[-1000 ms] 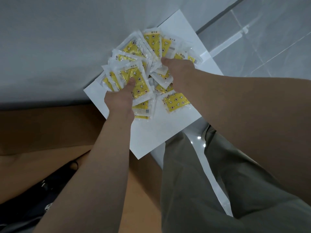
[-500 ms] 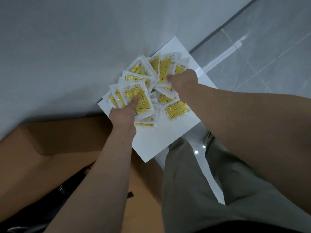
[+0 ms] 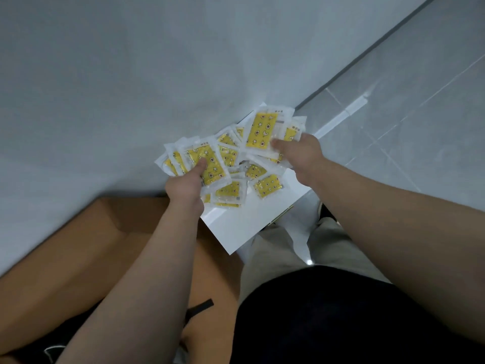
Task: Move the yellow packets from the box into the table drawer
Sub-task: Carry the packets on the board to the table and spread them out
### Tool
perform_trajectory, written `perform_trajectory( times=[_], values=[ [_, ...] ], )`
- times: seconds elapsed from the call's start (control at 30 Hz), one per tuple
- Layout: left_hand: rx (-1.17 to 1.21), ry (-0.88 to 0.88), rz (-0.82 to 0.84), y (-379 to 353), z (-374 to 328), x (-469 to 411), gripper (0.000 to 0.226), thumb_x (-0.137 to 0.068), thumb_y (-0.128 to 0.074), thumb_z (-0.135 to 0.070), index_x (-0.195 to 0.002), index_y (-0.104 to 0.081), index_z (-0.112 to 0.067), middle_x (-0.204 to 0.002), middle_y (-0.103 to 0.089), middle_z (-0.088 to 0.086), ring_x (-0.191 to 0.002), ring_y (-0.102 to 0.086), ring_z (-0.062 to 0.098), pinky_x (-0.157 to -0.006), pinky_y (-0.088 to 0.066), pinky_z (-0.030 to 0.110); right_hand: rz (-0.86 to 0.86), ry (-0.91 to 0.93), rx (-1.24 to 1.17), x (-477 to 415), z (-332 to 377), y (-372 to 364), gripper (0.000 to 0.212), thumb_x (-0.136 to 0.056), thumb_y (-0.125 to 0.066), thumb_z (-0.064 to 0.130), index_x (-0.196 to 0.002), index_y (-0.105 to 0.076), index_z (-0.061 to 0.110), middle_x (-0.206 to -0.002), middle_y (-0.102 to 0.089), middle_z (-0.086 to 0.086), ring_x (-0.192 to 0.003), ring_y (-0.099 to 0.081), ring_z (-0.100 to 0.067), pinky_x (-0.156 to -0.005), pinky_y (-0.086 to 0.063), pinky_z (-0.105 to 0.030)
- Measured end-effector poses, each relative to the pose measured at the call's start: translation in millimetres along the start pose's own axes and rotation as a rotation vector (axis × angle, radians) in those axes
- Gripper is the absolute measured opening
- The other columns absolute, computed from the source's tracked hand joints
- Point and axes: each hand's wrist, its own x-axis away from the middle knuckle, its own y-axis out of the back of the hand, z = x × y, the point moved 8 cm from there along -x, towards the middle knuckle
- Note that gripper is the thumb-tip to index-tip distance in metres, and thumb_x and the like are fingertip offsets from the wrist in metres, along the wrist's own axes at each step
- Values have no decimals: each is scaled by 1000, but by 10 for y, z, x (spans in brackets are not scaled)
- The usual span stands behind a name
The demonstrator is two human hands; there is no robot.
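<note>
**A:** Head view: where are the small yellow star-printed plastic packets?

**B:** Some lie loose in the flat white drawer. Above it the left hand grips one fan of them and the right hand pinches another.

**A:** Which step?

**B:** Depositing, I judge (the brown cardboard box sits just beside). Next, both grips need to loosen low over the drawer.
</note>
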Motion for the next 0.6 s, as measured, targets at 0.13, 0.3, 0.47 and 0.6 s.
perform_trajectory(
  times=[0.13,0.3,0.47,0.6],
  values=[
    [-65,-54,20,13,-212,196,31,-71,-91,-17,-95,-72,-14,-96,-77,4,-86,-75,26,-81,-60,51,198,-3,-196,406,341,-22,35,-85,-78,6,-119,-69,7,-110,-77,-8,-101,-74,-27,-96,-56,-49],
    [-184,-115,148,-346,-491,514,40,-65,-94,-19,-98,-74,-13,-89,-78,2,-80,-75,24,-79,-61,46,335,43,-352,776,688,136,46,-86,-73,8,-131,-62,3,-123,-71,-14,-113,-69,-31,-101,-52,-49],
    [-286,-191,415,-1105,-646,930,16,-77,-77,0,-75,-68,-13,-57,-66,-6,-54,-62,14,-49,-50,23,356,127,-375,1073,865,523,51,-83,-72,13,-133,-61,2,-127,-68,-17,-117,-66,-34,-101,-53,-48],
    [-372,-155,602,-1602,-577,1327,26,-57,-77,-8,-82,-69,-10,-80,-65,9,-77,-60,25,-69,-50,39,291,182,-462,1259,838,1001,50,-85,-71,14,-133,-61,4,-128,-68,-16,-118,-66,-33,-98,-56,-44]
  ],
)
